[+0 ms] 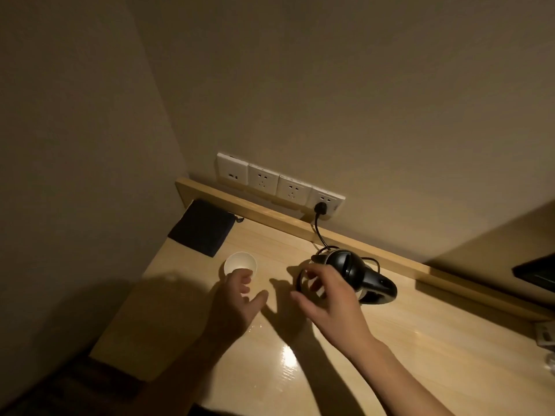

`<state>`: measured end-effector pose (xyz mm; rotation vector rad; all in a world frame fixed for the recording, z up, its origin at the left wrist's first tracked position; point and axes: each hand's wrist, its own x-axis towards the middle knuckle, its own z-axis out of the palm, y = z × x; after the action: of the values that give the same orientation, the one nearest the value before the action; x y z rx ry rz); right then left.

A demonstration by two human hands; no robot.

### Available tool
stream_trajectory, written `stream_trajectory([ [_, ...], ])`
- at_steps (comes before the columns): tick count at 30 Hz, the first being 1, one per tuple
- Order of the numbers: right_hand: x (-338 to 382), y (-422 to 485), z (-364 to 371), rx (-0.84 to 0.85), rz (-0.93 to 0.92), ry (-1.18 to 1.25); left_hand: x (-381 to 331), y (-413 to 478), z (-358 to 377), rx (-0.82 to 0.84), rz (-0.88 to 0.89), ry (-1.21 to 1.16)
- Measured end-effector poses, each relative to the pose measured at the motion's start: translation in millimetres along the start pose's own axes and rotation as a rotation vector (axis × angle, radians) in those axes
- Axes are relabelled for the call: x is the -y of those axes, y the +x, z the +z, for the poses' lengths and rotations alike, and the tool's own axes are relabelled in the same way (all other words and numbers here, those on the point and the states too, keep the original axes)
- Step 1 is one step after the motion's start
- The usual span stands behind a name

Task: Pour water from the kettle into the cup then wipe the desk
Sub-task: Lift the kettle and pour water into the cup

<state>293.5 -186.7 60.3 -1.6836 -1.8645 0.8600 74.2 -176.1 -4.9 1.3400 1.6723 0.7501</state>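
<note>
A white paper cup [239, 263] stands upright on the light wooden desk [405, 349], left of centre. My left hand [238, 304] hovers just in front of it, fingers apart, fingertips close to the cup's near rim, holding nothing. A black electric kettle [350, 270] sits on its base to the right, its handle pointing right. My right hand [327, 298] is spread open in front of the kettle's left side, fingers near its body but not gripping. A dark folded cloth [201, 228] lies at the back left corner of the desk.
The kettle's black cord [319, 229] runs up to a plug in the rightmost of several white wall sockets [279, 183]. A raised wooden ledge [390, 258] runs along the desk's back. Small wet spots [255, 325] glisten near my left hand. A dark object [537, 273] sits far right.
</note>
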Motion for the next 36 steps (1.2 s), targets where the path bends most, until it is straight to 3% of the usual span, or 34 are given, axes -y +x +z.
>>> stream_trajectory([
  [2,-15,-7,-35,-0.102,-0.007,-0.024,-6,-9,33,0.071,-0.100,-0.104],
  [5,-50,-6,-75,-0.157,-0.009,-0.163,-16,-21,80,0.126,-0.111,-0.157],
  [10,-106,2,-101,0.055,0.045,-0.094,-33,-28,138,0.070,0.057,-0.079],
  [14,-130,9,-94,0.151,0.029,0.063,-47,-31,160,-0.062,0.036,-0.220],
  [21,-142,9,-77,0.044,0.082,0.386,-52,-31,167,-0.120,0.057,-0.226],
  [28,-127,12,-69,-0.047,0.015,0.378,-59,-29,149,-0.083,0.014,-0.244],
  [36,-93,27,-65,0.031,-0.073,0.364,-62,-43,118,-0.153,-0.121,-0.388],
])
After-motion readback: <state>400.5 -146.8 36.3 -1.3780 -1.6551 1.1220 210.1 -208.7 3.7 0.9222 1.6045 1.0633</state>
